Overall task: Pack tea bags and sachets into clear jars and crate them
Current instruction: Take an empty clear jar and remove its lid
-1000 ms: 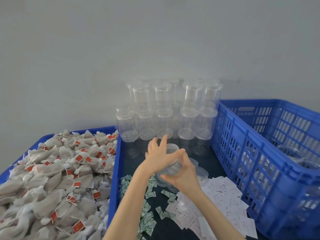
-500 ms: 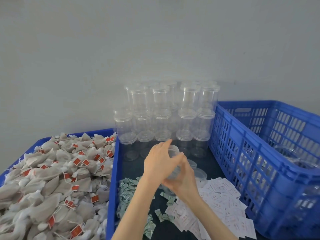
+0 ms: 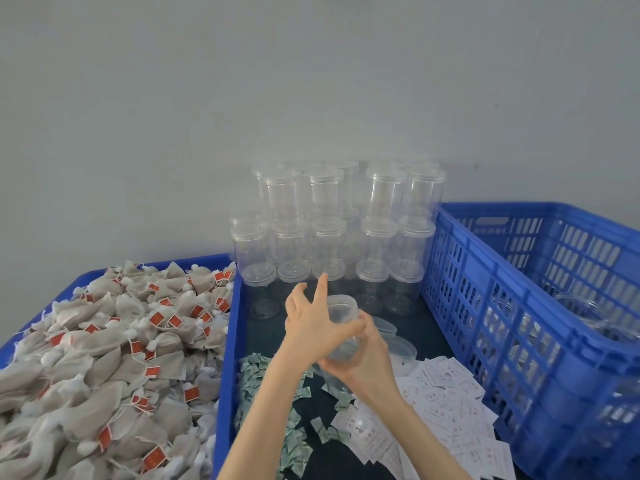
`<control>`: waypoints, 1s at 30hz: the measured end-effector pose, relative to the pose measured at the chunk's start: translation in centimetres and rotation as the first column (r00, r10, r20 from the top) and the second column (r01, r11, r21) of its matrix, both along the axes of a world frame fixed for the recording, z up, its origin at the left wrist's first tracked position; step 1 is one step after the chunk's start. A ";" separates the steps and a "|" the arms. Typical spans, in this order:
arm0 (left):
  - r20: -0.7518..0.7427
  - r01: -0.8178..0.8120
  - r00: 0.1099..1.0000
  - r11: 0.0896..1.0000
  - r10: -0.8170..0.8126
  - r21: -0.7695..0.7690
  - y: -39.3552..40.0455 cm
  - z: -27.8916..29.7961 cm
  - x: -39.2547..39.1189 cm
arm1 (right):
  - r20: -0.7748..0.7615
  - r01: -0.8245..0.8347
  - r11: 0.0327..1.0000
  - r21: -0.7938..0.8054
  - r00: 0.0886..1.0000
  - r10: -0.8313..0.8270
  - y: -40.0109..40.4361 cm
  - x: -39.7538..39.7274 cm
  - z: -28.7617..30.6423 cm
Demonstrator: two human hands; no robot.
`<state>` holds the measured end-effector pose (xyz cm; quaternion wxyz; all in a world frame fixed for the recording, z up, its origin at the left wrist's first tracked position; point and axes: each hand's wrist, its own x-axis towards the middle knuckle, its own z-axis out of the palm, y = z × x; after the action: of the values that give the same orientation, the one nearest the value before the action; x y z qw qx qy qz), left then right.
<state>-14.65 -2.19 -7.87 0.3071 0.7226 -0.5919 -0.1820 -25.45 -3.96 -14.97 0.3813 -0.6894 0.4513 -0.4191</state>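
I hold a clear jar point(image 3: 341, 311) tilted over the middle of the dark table. My right hand point(image 3: 363, 365) grips its body from below. My left hand point(image 3: 311, 323) covers its lid end: the thumb wraps across the rim while the index finger and the others stick up, spread. A heap of grey tea bags point(image 3: 114, 358) with red tags fills the blue tray point(image 3: 227, 341) on the left. Green sachets point(image 3: 263, 379) and white sachets point(image 3: 446, 403) lie below my hands. The blue crate point(image 3: 485, 289) stands on the right.
Stacked empty lidded clear jars point(image 3: 346, 233) stand against the grey wall behind my hands. Loose clear lids point(image 3: 401, 344) lie just right of my right hand. Clear jars point(image 3: 585, 317) lie inside the crate.
My left hand has turned on the jar's top and its fingers have spread upward. The jar stays in my right hand at about the same spot. The camera dipped, then rose slightly.
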 end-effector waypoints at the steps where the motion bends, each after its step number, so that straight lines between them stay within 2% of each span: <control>1: -0.073 0.077 0.994 0.997 -0.075 0.021 0.0 0.0 0.3 | -0.011 0.004 1.000 -0.004 1.000 -0.004 -0.1 -0.1 0.0; 4: -0.225 0.375 0.913 0.917 -0.340 0.138 0.5 0.5 2.1 | 0.008 0.014 0.999 0.048 1.000 -0.014 -0.3 -0.9 -0.3; 6: -0.216 0.484 0.867 0.861 -0.449 0.154 1.0 0.7 3.1 | 0.040 0.011 0.997 0.079 0.999 -0.014 -0.3 -1.4 -0.5; 8: -0.109 0.448 0.894 0.879 -0.435 0.164 0.9 0.8 3.8 | 0.032 -0.005 0.998 0.067 0.999 0.003 -0.2 -1.4 -0.5; 10: -0.007 0.317 0.947 0.930 -0.321 0.187 0.6 0.9 4.0 | 0.024 -0.029 0.997 0.078 0.999 0.028 0.0 -1.2 -0.7; 13: 0.102 0.195 0.971 0.963 -0.216 0.183 0.3 0.4 2.7 | -0.025 -0.071 0.996 0.052 0.997 0.072 0.8 -0.5 -1.3; 17: 0.101 0.087 0.990 0.992 -0.096 0.087 -0.4 -0.6 0.7 | -0.080 -0.129 0.991 -0.027 0.989 0.127 1.7 0.6 -1.7; 20: 0.076 0.210 0.971 0.962 -0.226 0.174 -0.1 -0.4 1.2 | -0.068 -0.124 0.992 0.014 0.990 0.125 1.4 0.5 -2.3; 23: -0.027 0.423 0.901 0.865 -0.432 0.272 1.0 0.5 3.1 | -0.058 -0.067 0.997 0.040 0.996 0.070 0.8 -0.5 -2.7; 24: -0.018 0.461 0.878 0.837 -0.478 0.296 1.2 0.7 3.7 | -0.044 -0.046 0.998 0.035 0.998 0.048 0.5 -0.8 -2.8; 26: 0.046 0.451 0.874 0.843 -0.484 0.294 1.3 0.9 4.6 | -0.049 -0.032 0.999 0.014 0.998 0.033 0.3 -1.1 -2.9; 30: 0.153 0.243 0.945 0.933 -0.290 0.266 1.5 0.6 4.0 | -0.072 -0.048 0.999 -0.015 0.996 0.047 0.7 -0.7 -2.8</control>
<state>-10.69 -0.71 -7.25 0.1308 0.6813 -0.6846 -0.2236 -26.17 -3.22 -17.76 0.3691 -0.7176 0.4446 -0.3887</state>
